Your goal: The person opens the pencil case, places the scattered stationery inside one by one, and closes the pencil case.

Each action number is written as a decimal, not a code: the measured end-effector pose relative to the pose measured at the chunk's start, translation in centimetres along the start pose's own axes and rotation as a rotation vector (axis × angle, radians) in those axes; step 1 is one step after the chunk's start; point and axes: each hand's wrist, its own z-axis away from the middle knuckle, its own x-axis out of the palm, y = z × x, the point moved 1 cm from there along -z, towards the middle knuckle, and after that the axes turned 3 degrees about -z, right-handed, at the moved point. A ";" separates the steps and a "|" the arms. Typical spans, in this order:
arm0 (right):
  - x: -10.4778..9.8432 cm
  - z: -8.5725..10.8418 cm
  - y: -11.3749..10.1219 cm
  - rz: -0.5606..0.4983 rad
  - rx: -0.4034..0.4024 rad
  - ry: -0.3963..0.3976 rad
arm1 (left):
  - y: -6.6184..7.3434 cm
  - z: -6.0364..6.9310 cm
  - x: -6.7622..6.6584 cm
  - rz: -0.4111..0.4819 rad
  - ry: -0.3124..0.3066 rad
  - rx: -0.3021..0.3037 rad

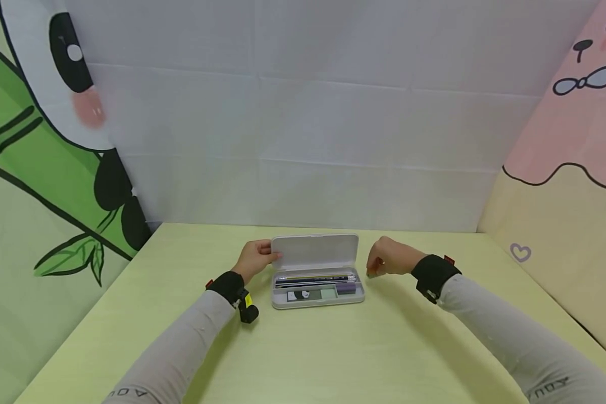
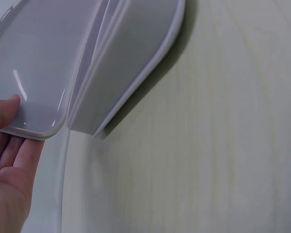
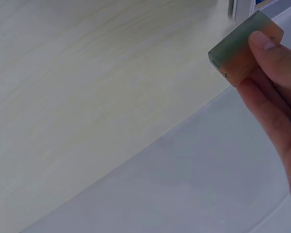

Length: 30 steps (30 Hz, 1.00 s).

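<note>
A white pencil case (image 1: 278, 304) lies open on the table, its lid (image 1: 315, 251) raised at the back. Thumb and fingers of my left hand (image 1: 254, 259) pinch the lid's left edge; the left wrist view shows the same lid (image 2: 39, 63) between thumb and fingertips. Inside the case are several dark pencils (image 1: 313, 281), a block eraser with a black-and-white picture (image 1: 304, 295), a pale green piece (image 1: 328, 293) and a purple piece (image 1: 345, 288). Just right of the case, my right hand (image 1: 391, 256) pinches a green-and-orange translucent eraser (image 3: 245, 51).
The case stands on a pale yellow table (image 1: 313, 353). A white cloth backdrop (image 1: 303, 140) rises behind the table's far edge, with printed cartoon panels at left and right. Black straps (image 1: 436, 276) circle both wrists.
</note>
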 end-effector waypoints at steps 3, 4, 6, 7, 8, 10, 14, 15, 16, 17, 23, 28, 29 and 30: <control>-0.3 -0.3 -0.5 -0.008 0.015 -0.005 | 0.0 0.0 0.0 0.005 -0.001 -0.002; -0.3 -0.3 -0.6 -0.016 0.028 -0.007 | 0.0 0.0 0.0 0.005 -0.001 -0.002; -0.4 -0.5 -0.9 -0.020 0.037 -0.008 | 0.0 -0.1 0.0 0.004 -0.001 -0.002; -0.4 -0.6 -1.0 -0.022 0.037 -0.009 | -0.1 -0.1 0.0 0.003 -0.003 -0.001; -0.4 -0.6 -1.1 -0.024 0.034 -0.008 | -0.1 -0.1 0.0 0.002 -0.004 0.000; -0.3 -0.9 -1.3 -0.027 0.018 -0.002 | -0.1 -0.1 0.0 0.005 -0.005 0.000; -0.1 -1.3 -2.0 -0.030 -0.015 0.009 | -0.1 -0.1 0.0 0.012 -0.005 0.001; -0.2 -1.4 -2.2 -0.033 -0.017 0.011 | 0.0 -0.1 0.0 0.015 -0.004 0.002; -0.2 -1.5 -2.4 -0.039 -0.017 0.010 | 0.0 -0.1 0.0 0.017 -0.003 0.001; -0.1 -1.6 -2.5 -0.042 -0.015 0.009 | 0.0 -0.1 0.0 0.017 -0.004 0.000; 0.2 -2.0 -3.2 -0.064 0.003 -0.002 | 0.2 0.0 0.1 0.011 -0.015 -0.011; 0.8 -2.4 -4.4 -0.104 -0.032 -0.025 | 0.1 0.1 0.1 0.018 -0.016 -0.009; 0.9 -2.4 -4.6 -0.107 -0.037 -0.030 | 0.1 0.1 0.1 0.019 -0.016 -0.006; 0.9 -2.5 -4.8 -0.105 -0.040 -0.035 | 0.1 0.0 0.1 0.021 -0.015 -0.008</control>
